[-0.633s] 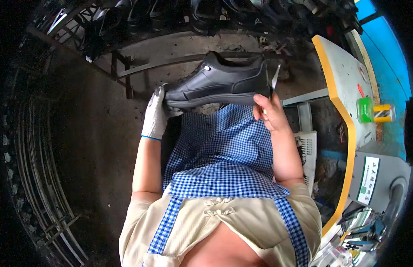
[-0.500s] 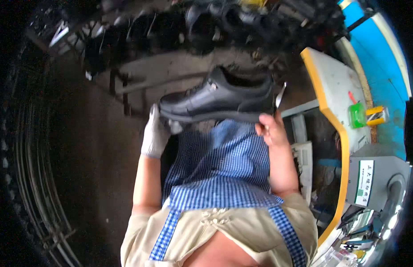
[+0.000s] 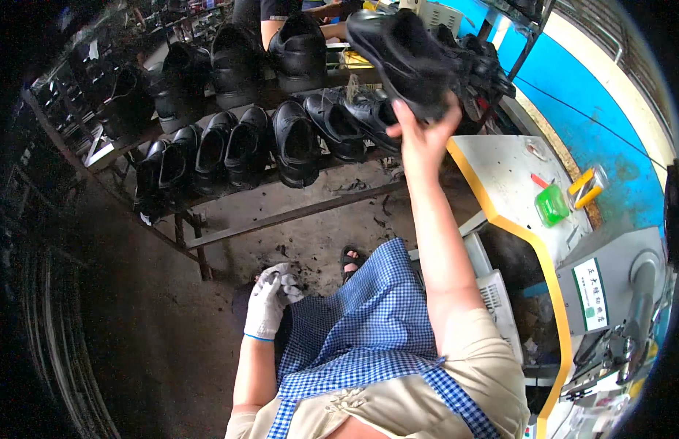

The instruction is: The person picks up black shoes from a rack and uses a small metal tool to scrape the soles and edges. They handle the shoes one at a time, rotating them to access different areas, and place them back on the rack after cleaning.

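Note:
My bare right hand (image 3: 427, 135) is stretched far forward and closed on the heel end of a black shoe (image 3: 398, 55). The shoe is tilted, its toe pointing away to the left, above the right part of the shoe rack. Part of the heel is hidden behind my fingers. My left hand (image 3: 271, 300), in a white glove with grey fingers, hangs low beside my blue checked apron (image 3: 361, 300). Its fingers are curled in, and no object shows in them. Nearest beneath the held shoe are black shoes on the lower row, among them a lace-up shoe (image 3: 333, 126).
A two-tier metal rack (image 3: 281, 223) holds several black shoes. To the right, a yellow-edged white worktable (image 3: 511, 164) carries a green container (image 3: 551, 205), a yellow can (image 3: 588, 186) and a grey machine (image 3: 610, 271). Behind the rack, another person's arm (image 3: 332, 31) shows.
My right hand has carried the shoe forward and up, from in front of my apron to over the rack. My left hand has let go of the toe and dropped lower.

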The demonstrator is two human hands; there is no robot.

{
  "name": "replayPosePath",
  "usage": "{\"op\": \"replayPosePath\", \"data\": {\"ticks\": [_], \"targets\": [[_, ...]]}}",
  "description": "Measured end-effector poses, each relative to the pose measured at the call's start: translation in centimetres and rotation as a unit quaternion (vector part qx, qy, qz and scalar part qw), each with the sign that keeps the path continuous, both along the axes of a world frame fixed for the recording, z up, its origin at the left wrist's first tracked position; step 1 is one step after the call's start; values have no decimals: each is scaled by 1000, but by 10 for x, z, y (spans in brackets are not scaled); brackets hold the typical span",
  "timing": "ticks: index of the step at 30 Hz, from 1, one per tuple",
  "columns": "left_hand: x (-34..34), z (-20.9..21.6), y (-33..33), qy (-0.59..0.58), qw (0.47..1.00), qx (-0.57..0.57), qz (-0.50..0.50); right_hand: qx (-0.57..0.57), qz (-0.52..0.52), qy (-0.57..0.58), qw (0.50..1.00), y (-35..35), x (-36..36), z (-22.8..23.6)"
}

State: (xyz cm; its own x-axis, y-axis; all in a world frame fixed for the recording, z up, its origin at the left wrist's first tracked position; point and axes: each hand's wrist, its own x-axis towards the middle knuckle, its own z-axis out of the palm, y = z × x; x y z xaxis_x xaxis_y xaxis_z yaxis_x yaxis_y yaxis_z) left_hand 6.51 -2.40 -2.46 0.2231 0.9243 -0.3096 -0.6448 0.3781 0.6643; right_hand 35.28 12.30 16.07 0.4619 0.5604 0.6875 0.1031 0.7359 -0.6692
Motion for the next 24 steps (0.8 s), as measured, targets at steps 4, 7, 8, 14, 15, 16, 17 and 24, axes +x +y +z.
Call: {"op": "replayPosePath", "data": {"ticks": [4,7,8,14,15,16,17,24], "targets": [[-3,-4,-2,9,1000,15,1,-113,-3,-33,993,61,-6,0],[-13,-6,-4,14,1000,23,12,-141,-31,5,989,71,-8,-13],[-15,-8,-3,21,1000,20,10,-78,-46,-4,996,80,-3,-30],[-23,-13,19,26,1000,7,7,-25,-122,-217,968,74,-68,-25],[-23,-13,24,15,1000,15,-2,-31,-140,-214,966,75,-82,-11],[-22,-10,28,21,1000,17,-2,-36,-157,-211,964,77,-95,-1],[-19,-5,30,27,999,19,0,-55,-162,-203,964,83,-102,2],[-13,13,36,48,998,29,-22,-8,-186,-148,971,99,-99,-8]]}}
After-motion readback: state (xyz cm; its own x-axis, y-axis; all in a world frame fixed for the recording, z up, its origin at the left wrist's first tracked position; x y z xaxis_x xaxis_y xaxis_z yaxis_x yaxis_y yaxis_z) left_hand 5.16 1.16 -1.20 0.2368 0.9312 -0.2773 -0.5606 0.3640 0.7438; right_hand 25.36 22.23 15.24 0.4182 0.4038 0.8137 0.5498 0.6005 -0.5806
